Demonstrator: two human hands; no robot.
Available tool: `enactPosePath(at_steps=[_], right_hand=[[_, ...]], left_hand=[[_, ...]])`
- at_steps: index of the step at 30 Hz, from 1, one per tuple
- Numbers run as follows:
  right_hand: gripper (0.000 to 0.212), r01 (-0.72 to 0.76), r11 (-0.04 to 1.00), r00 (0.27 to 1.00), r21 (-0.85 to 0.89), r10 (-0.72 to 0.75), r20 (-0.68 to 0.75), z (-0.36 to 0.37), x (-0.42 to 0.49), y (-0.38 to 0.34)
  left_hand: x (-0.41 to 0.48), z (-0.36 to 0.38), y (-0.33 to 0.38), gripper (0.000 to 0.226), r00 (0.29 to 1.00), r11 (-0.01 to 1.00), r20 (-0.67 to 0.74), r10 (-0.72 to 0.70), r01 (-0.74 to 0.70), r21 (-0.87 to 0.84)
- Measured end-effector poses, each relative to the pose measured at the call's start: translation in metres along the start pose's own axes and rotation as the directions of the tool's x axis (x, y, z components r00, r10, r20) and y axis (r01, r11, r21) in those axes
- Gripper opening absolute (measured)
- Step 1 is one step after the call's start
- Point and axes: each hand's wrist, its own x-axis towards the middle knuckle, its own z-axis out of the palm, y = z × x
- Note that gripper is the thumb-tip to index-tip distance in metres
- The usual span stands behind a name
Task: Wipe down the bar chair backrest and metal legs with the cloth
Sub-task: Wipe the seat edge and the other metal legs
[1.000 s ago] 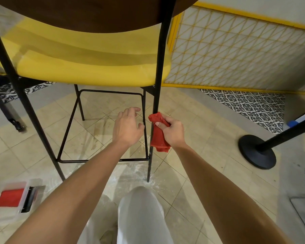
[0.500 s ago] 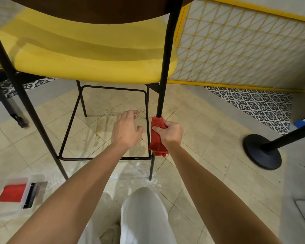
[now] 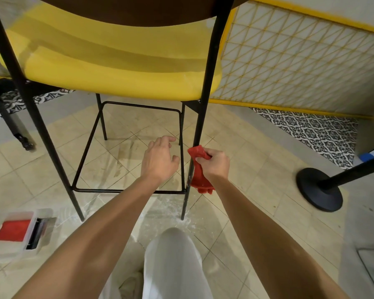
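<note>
change: half a second ago the cloth (image 3: 200, 178) sat wrapped across the front of the rear right leg (image 3: 205, 93); now it is bunched on the leg's right side, with only its top fold touching the metal; its height on the leg has barely changed
right hand (image 3: 214, 165): fingers curled tight round the cloth, just right of the leg, above the footrest bar (image 3: 125, 190)
left hand (image 3: 160, 160): fingers loose, holding nothing; hovers by the thin front upright (image 3: 182, 130) as it did a second ago; we can't tell if it touches
meaning: we read this as a regrip mid-stroke, not a finished leg; pale specks show on the leg beside the cloth's tail, so the lower stretch likely still needs a pass
remaining: other legs not being wiped; backrest (image 3: 125, 7) only partly in frame, so we can't judge it
next: rewrap the cloth round the leg, then run it down to the floor (image 3: 257, 190)
</note>
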Motion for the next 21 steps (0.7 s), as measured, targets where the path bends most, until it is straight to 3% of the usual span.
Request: enactPosePath(at_steps=[5,12,21], right_hand=[[0.037,-0.109,0.994,0.994,-0.022,0.109,-0.008,-0.006,-0.005,0.028],[0.043,0.024,1.0,0.999,0.012,-0.025,0.021,0.013,-0.009,0.02],[0.034,-0.107,0.994,0.991,-0.002,0.107,0.075,0.028,0.003,0.025]], left_hand=[[-0.002,0.004,-0.004,0.046,1.0,1.0,-0.004,-0.009,0.009,0.001],[-0.008,0.013,-0.01,0.048,0.998,0.996,0.034,-0.058,0.06,-0.067],[-0.006,0.028,-0.022,0.044,0.99,0.985,0.068,-0.123,0.131,-0.115]])
